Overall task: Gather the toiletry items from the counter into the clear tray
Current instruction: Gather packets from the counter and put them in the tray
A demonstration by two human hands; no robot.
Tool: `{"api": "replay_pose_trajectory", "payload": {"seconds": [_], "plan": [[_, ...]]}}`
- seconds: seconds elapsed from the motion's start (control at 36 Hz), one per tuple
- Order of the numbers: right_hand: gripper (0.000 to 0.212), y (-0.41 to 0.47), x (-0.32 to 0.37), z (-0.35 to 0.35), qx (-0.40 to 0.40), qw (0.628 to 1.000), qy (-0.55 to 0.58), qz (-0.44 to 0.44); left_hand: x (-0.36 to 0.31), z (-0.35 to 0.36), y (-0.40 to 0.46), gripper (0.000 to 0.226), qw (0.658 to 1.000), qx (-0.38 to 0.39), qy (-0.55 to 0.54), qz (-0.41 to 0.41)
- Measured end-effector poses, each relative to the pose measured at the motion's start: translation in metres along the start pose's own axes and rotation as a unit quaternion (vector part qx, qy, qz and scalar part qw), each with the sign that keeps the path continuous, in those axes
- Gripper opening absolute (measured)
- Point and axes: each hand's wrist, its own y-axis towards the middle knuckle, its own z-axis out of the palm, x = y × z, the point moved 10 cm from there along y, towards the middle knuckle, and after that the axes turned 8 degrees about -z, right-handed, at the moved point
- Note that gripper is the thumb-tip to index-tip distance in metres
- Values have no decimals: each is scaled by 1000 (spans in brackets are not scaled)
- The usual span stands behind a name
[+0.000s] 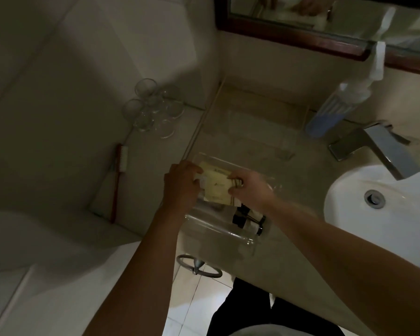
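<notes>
A clear tray (218, 230) lies on the beige counter (240, 132) left of the sink. Inside it are several cream toiletry packets (216, 183) at the far end and small black-capped bottles (246, 219) at the near end. My left hand (182, 183) pinches the left edge of the packets. On their right edge, my right hand (249, 190) has its fingers closed around the end with a striped band. Both hands are over the tray's far half.
Several upturned glasses (150, 110) stand at the back left corner. A red-handled brush (118, 173) leans on the left wall. A blue spray bottle (335, 110), chrome faucet (378, 149) and white basin (378, 214) are on the right. A mirror (325, 23) hangs above.
</notes>
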Motion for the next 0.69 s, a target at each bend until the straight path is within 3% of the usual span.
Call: {"api": "replay_pose_trajectory", "payload": {"seconds": [0.17,0.31,0.42,0.5,0.58,0.69], "plan": [[33,0,15,28,34,998,-55,-17,13,3,-12,29,999,26,7,-34],[16,-5,29,41,65,991,-104,-56,13,4,-18,30,998,34,17,-43],[18,-11,32,36,86,974,-188,-89,4,2,-24,31,998,28,23,-47],[15,-19,25,17,70,972,-202,-93,-12,2,-26,31,999,30,5,-42],[35,-28,14,-14,43,975,-199,-86,-43,3,-27,29,999,27,-6,-18],[32,-49,-11,-70,-2,979,-191,-69,-104,11,-30,29,999,40,-7,21]]}}
